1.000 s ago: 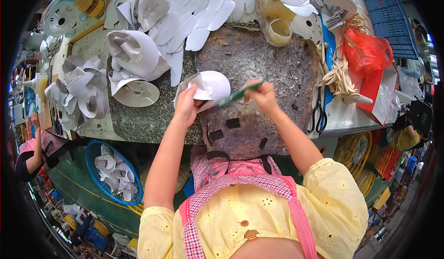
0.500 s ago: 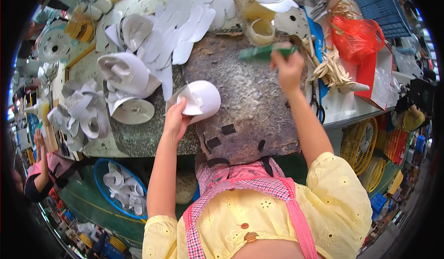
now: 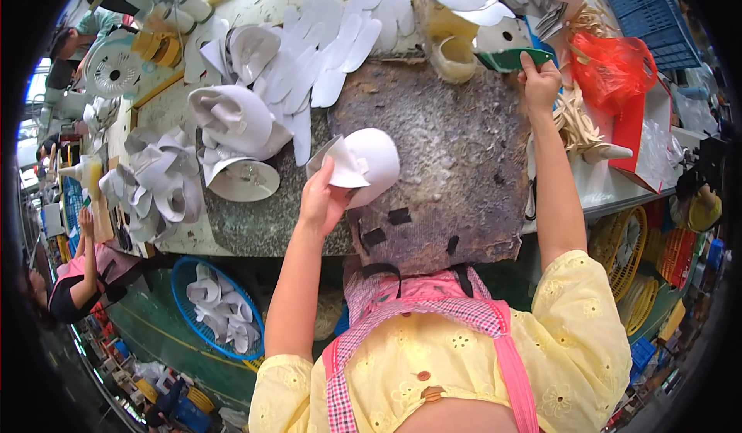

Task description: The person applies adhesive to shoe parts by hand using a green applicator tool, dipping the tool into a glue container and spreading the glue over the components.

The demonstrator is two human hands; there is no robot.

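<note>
My left hand (image 3: 325, 194) is closed on a white slipper upper (image 3: 378, 163), a curled piece with a flap under my thumb, held over the left part of the stained brown work board (image 3: 433, 224). My right hand (image 3: 541, 83), at the board's far right, pinches a flat green scraper (image 3: 510, 59). The scraper's left end points to the glue pot (image 3: 454, 59), a small round pot with a yellowish, crusted rim, and lies close to it. Whether they touch I cannot tell.
White sole-shaped sheets (image 3: 344, 42) lie fanned at the back. More white uppers (image 3: 236, 120) pile up on the left. A red plastic bag (image 3: 614, 69) and beige strips (image 3: 572, 120) lie right. A blue basket (image 3: 178, 294) of white pieces stands below. A co-worker (image 3: 81, 278) is far left.
My right hand has moved right with the scraper, away from over the board to beside the glue pot. The upper in my left hand has tilted, its flap now facing up more. The whole view has shifted slightly.
</note>
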